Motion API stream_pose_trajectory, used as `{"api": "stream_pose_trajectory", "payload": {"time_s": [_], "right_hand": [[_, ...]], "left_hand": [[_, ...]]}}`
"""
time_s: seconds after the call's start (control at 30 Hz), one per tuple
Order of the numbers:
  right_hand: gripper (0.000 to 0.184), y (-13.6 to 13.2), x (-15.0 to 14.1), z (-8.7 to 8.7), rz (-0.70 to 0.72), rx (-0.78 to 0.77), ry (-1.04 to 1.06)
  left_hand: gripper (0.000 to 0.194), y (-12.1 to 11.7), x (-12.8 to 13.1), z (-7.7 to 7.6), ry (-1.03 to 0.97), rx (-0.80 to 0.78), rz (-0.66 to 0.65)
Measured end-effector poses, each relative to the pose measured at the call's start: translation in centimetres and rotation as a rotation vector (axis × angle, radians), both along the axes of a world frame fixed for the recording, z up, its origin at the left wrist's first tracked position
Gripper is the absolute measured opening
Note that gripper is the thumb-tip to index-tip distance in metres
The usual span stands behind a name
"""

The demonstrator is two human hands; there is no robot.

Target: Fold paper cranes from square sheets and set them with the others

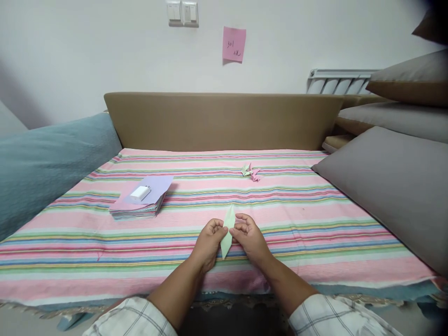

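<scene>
A pale green piece of folded paper [229,218], long and diamond-shaped with pointed ends, stands between my two hands above the striped cloth. My left hand [211,240] pinches its left edge, thumb on the near face. On the opposite edge, my right hand [251,238] grips it the same way, thumb near the paper's middle. The fingers behind the sheet are partly hidden. Farther back on the cloth lie a small green folded paper figure [245,170] and a pink one [255,175], touching or nearly so.
On the left, a stack of coloured paper [136,212] bears a white charger plug [140,192]. The striped cloth [196,186] covers the seat up to a brown backrest [224,121]. Grey cushions [385,182] pile up at right; a blue-covered armrest [59,158] bounds the left.
</scene>
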State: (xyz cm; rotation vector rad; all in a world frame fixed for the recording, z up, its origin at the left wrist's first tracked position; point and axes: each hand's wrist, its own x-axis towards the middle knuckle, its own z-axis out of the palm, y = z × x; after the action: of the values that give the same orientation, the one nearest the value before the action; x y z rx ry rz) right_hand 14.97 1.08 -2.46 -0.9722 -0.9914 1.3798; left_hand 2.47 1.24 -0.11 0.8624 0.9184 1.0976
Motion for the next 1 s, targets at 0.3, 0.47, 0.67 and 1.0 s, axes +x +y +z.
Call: {"api": "stream_pose_trajectory", "payload": {"time_s": [0.3, 0.47, 0.67, 1.0], "right_hand": [[0.031, 0.2, 0.0, -0.6, 0.002, 0.034, -0.009], [0.032, 0.3, 0.1, -0.8, 0.013, 0.028, -0.029], [0.032, 0.3, 0.1, -1.0, 0.026, 0.01, -0.017], [0.033, 0.2, 0.5, -0.7, 0.085, -0.003, -0.042]], "left_hand": [[0.037, 0.0, -0.9, -0.3, 0.026, 0.08, 0.051], [0.034, 0.2, -1.5, -0.5, 0.201, 0.123, 0.01], [0.038, 0.5, -2.2, -1.1, 0.244, 0.097, -0.027], [0.043, 0.6, -2.8, -1.5, 0.186, 0.09, -0.042]]}}
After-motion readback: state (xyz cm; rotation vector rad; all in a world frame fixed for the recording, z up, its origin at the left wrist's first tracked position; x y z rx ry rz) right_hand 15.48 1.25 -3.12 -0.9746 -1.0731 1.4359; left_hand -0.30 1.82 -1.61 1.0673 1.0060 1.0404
